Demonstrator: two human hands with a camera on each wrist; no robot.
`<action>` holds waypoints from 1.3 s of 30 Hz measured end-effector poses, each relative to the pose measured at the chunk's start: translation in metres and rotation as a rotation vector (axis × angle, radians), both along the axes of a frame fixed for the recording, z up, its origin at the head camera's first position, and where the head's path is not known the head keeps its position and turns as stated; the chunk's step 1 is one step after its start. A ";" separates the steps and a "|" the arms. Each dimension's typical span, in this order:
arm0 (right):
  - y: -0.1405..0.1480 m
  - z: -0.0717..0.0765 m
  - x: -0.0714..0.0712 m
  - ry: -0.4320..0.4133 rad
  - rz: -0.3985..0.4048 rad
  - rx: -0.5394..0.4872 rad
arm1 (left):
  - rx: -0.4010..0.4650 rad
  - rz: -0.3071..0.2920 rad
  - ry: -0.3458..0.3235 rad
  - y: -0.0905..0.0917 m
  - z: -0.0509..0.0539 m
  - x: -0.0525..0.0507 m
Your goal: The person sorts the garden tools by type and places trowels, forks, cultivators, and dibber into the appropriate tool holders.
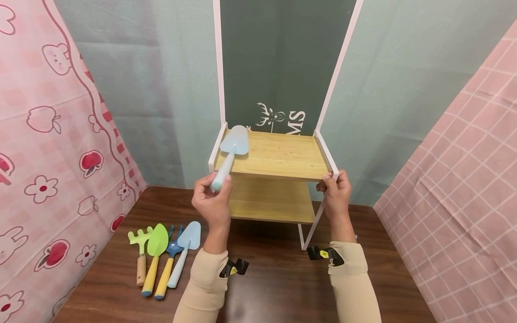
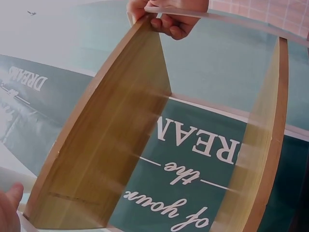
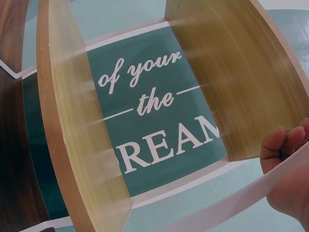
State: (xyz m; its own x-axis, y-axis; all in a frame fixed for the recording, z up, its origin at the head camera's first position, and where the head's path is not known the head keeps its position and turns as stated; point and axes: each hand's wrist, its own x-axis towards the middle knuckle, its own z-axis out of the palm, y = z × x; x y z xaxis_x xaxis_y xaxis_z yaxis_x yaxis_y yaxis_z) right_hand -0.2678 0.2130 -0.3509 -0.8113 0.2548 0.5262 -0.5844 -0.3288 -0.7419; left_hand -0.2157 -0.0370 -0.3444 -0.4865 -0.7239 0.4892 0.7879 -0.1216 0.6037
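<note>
My left hand [image 1: 212, 204] holds a light blue toy trowel [image 1: 236, 141] by its pale handle, at the left front corner of a two-tier shelf. The trowel's blade points away, over the left end of the wooden top board [image 1: 282, 152]. At the opposite front corner, my right hand [image 1: 338, 197] grips the white frame and board edge, thumb on top. Its curled fingers [image 3: 274, 145] show against the board in the right wrist view. Only a little of the left hand [image 2: 8, 208] appears in the left wrist view; the trowel is out of sight there.
Left of the shelf, a green rake [image 1: 140, 240], a green trowel [image 1: 157, 242], a blue fork [image 1: 174, 248] and another light blue trowel [image 1: 190, 235] lie on the brown table [image 1: 282, 287]. A lower board [image 1: 270, 202] sits beneath. Curtains surround the table; a dark green lettered panel [image 1: 282, 58] hangs behind.
</note>
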 end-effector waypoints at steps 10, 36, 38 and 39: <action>0.000 0.001 0.000 -0.006 -0.006 0.009 | 0.015 0.006 -0.023 0.007 0.013 -0.001; -0.002 -0.002 0.002 0.024 -0.001 -0.012 | -0.073 0.152 -0.075 0.012 0.019 -0.002; -0.002 -0.002 0.002 0.029 -0.001 -0.015 | -0.093 0.166 -0.080 0.012 0.019 -0.002; -0.002 -0.003 0.002 0.030 -0.001 -0.017 | -0.103 0.172 -0.080 0.012 0.019 -0.002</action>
